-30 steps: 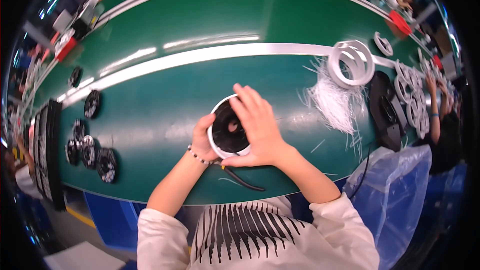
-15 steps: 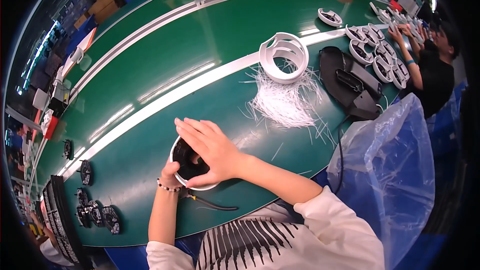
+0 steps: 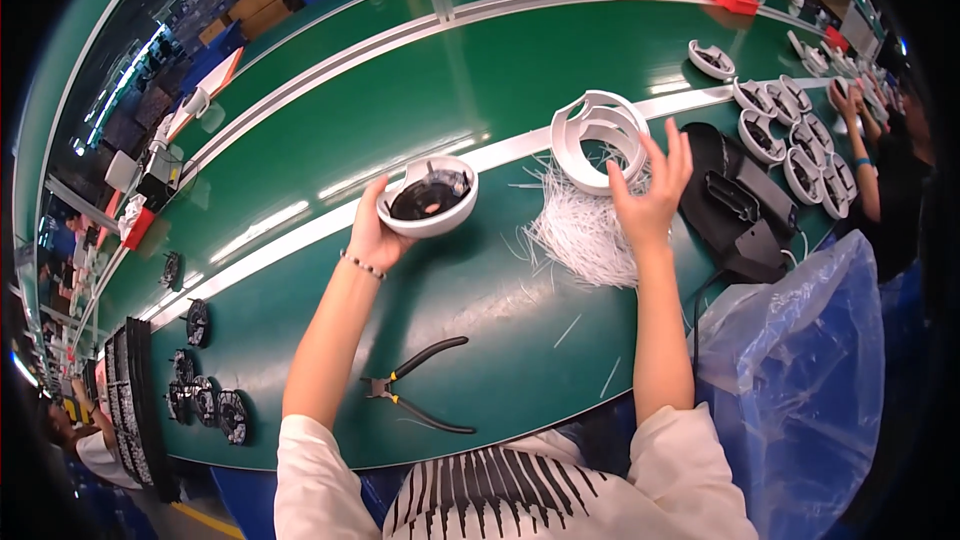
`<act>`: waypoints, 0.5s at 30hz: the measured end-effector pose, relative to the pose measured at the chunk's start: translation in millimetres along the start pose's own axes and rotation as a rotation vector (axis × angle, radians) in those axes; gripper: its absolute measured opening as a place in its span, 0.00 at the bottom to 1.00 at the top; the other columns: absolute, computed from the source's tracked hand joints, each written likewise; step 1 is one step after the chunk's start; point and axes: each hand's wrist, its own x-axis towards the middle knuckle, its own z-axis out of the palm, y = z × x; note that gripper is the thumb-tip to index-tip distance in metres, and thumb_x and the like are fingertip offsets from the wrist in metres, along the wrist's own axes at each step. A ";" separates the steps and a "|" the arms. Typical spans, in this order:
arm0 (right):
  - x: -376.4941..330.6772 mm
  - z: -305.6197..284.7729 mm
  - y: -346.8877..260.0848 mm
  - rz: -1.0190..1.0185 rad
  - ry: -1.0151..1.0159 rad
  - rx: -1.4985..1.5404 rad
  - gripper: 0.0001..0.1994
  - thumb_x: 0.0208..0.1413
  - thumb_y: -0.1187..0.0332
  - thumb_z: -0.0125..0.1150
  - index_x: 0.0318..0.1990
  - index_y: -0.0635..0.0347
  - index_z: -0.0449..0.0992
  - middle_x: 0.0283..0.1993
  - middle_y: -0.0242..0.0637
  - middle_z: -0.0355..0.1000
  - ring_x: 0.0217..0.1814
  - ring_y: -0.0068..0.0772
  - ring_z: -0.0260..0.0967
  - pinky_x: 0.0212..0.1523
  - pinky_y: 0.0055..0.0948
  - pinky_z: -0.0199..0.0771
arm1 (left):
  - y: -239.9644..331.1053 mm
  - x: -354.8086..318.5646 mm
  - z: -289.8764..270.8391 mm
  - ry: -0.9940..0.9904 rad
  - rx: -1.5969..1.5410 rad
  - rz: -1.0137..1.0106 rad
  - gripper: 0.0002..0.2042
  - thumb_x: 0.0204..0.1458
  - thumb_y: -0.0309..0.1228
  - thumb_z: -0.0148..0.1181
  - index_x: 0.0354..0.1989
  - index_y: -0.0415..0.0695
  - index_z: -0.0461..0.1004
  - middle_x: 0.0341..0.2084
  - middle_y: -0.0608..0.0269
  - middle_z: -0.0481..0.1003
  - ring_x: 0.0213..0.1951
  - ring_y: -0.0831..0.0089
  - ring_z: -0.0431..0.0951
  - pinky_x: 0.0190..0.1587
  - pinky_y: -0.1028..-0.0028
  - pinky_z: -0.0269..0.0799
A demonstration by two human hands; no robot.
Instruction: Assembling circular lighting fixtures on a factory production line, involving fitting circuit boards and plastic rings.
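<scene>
My left hand [image 3: 376, 234] grips a white round housing [image 3: 452, 218] with a black ring-shaped part inside, lifted above the bench with its open side toward me. My right hand [image 3: 652, 195] is raised with fingers spread. Its thumb overlaps the right edge of a stack of white rings [image 3: 570, 145]; I cannot tell whether it touches. The stack stands at a heap of thin white plastic strips [image 3: 575, 235]. Diagonal cutters [image 3: 385, 387] with black and yellow handles lie spread on the green bench below my hands.
Right of the strips sits a black tape-dispenser-like device [image 3: 735, 200] with a cable. Several white housings [image 3: 765, 135] stand farther right, near a co-worker. A clear plastic bag [image 3: 790, 360] hangs at the bench edge. Black round parts [image 3: 205, 400] and a stack of black trays [image 3: 130, 400] are at left.
My hands, together around the housing before, have separated. The left carried the housing up and away; the right moved right toward the white rings. The cutters are now uncovered.
</scene>
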 end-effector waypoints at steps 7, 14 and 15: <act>7.9 -3.9 -6.4 0.016 -0.416 -0.011 0.28 0.21 0.63 0.71 0.41 0.47 0.74 0.65 0.37 0.40 0.65 0.56 0.29 0.57 0.59 0.38 | 19.8 36.7 8.6 0.127 0.043 -0.013 0.23 0.51 0.39 0.42 0.47 0.30 0.57 0.41 0.47 0.67 0.42 0.59 0.70 0.44 0.66 0.70; 5.7 -2.0 -11.2 0.021 -0.329 -0.050 0.25 0.26 0.66 0.69 0.40 0.48 0.73 0.64 0.40 0.41 0.65 0.56 0.31 0.57 0.57 0.40 | 14.5 41.2 20.4 0.041 0.042 -0.101 0.22 0.50 0.38 0.44 0.46 0.30 0.57 0.41 0.48 0.67 0.39 0.61 0.72 0.40 0.68 0.73; 5.0 -0.8 -19.2 -0.030 -0.271 0.022 0.25 0.27 0.67 0.68 0.41 0.49 0.72 0.64 0.41 0.42 0.65 0.56 0.32 0.58 0.55 0.40 | 13.9 37.5 22.0 0.004 0.060 -0.146 0.21 0.50 0.39 0.44 0.44 0.32 0.60 0.38 0.50 0.69 0.35 0.64 0.74 0.33 0.71 0.76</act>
